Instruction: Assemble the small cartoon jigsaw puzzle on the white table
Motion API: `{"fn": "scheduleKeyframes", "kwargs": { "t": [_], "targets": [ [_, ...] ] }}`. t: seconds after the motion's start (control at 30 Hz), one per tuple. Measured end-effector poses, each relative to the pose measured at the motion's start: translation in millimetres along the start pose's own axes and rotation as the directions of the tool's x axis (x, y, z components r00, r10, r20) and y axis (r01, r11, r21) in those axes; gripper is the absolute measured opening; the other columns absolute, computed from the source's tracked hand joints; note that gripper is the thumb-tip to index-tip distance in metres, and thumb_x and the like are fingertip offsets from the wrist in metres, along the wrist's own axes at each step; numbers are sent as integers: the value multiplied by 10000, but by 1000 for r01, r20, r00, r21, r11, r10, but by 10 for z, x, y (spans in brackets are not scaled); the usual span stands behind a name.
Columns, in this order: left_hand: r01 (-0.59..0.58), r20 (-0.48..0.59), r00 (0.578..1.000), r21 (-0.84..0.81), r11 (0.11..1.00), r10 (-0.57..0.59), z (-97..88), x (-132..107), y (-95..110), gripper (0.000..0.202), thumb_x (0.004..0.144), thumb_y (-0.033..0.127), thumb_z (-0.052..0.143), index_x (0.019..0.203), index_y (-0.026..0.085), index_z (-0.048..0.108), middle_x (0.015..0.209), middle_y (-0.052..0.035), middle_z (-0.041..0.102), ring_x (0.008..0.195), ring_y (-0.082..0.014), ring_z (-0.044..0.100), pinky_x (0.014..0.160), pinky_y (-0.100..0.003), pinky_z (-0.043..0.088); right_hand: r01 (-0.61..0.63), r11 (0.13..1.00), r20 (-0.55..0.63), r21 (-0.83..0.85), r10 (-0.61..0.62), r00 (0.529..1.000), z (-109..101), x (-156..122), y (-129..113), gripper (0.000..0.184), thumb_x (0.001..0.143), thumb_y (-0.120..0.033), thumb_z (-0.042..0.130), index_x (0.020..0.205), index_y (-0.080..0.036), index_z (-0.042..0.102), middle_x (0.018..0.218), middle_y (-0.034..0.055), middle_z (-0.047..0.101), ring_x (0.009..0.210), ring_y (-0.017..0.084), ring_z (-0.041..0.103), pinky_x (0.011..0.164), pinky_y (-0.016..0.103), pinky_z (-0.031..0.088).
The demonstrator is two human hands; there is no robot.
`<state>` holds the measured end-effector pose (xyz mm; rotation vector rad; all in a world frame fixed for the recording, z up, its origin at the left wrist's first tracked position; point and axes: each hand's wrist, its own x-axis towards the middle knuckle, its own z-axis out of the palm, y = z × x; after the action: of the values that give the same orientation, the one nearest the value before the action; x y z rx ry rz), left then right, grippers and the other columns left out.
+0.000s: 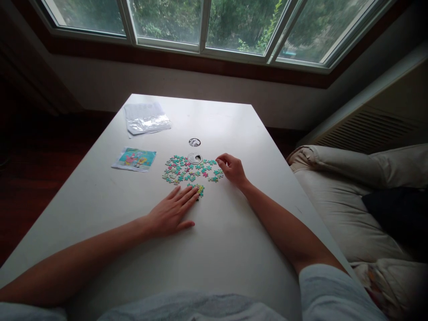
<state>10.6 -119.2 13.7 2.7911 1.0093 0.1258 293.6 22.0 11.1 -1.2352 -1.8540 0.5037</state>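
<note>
Several small teal, pink and yellow puzzle pieces (187,170) lie scattered on the white table (220,240). My left hand (172,211) lies flat on the table, fingers stretched out, its fingertips touching a small joined cluster of pieces (199,190). My right hand (232,169) rests at the right edge of the scatter, fingers curled in a pinch over a piece there; what it pinches is too small to name.
A picture card with cartoon figures (134,159) lies left of the pieces. A clear plastic bag with paper (146,118) sits at the back left. Two small round objects (194,150) lie behind the pieces. A cushioned seat (351,200) stands right of the table.
</note>
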Motion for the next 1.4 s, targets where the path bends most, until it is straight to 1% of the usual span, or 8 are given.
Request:
{"fn": "scheduleKeyframes", "kwargs": {
  "t": [0.3, 0.77, 0.87, 0.97, 1.07, 1.17, 1.27, 1.4],
  "targets": [
    [20, 29, 999, 14, 1000, -20, -30, -28, 80, 871, 982, 698, 312, 1640, 191, 46, 1690, -115, 99, 1570, -277, 103, 1264, -470, -17, 7, 999, 82, 39, -11, 997, 119, -64, -125, 207, 914, -363, 594, 862, -200, 710, 722, 1, 636, 671, 141, 510, 645, 273, 397],
    [35, 7, 999, -13, 999, -35, 12, -56, 72, 852, 989, 674, 338, 1640, 198, 62, 1694, -98, 110, 1570, -292, 90, 1260, -497, 0, 167, 985, 200, -45, -155, 968, 233, -128, -137, 96, 906, -249, 612, 864, -217, 692, 759, 13, 662, 714, 163, 561, 737, 296, 433],
    [18, -18, 1000, -27, 999, -19, 16, -42, 55, 812, 998, 649, 345, 1636, 201, 119, 1692, -93, 150, 1562, -298, 134, 1262, -508, 25, 192, 980, 208, -58, -176, 962, 247, -132, -114, 99, 912, -243, 608, 866, -218, 692, 746, 14, 646, 710, 164, 556, 757, 301, 436],
    [14, -57, 998, -53, 999, -17, -26, 0, 15, 733, 1016, 583, 377, 1625, 219, 192, 1666, -87, 265, 1532, -285, 231, 1260, -497, 119, 214, 975, 211, -61, -197, 958, 244, -126, -86, 110, 919, -246, 600, 869, -217, 693, 734, 15, 632, 705, 164, 547, 745, 297, 432],
    [60, -147, 986, -81, 995, -72, -110, 52, -88, 658, 1018, 502, 429, 1593, 213, 295, 1601, -105, 394, 1475, -278, 331, 1225, -468, 257, 219, 974, 200, -60, -204, 958, 233, -112, -50, 117, 926, -252, 594, 879, -212, 694, 727, 16, 624, 697, 163, 540, 722, 292, 425],
    [205, -267, 939, -79, 976, -218, -203, 79, -310, 482, 1021, 430, 438, 1451, 230, 526, 1490, -102, 516, 1368, -288, 445, 1152, -480, 360, 219, 974, 190, -58, -205, 960, 220, -102, -21, 124, 929, -254, 588, 884, -210, 694, 729, 18, 625, 693, 162, 537, 722, 292, 423],
    [354, -368, 858, -84, 932, -359, -267, 65, -629, 385, 1019, 331, 417, 1308, 226, 648, 1357, -93, 605, 1263, -282, 509, 1089, -477, 410, 225, 973, 204, -52, -210, 956, 210, -102, -11, 134, 930, -255, 578, 879, -213, 695, 730, 19, 629, 693, 163, 536, 725, 296, 423],
    [420, -388, 822, -84, 904, -418, -268, 21, -982, 360, 987, 255, 422, 1167, 237, 734, 1196, -82, 672, 1122, -269, 550, 1052, -463, 413, 228, 973, 214, -44, -214, 953, 202, -110, -14, 141, 931, -263, 573, 871, -218, 693, 722, 20, 629, 700, 169, 538, 728, 301, 425]
  ]
}}
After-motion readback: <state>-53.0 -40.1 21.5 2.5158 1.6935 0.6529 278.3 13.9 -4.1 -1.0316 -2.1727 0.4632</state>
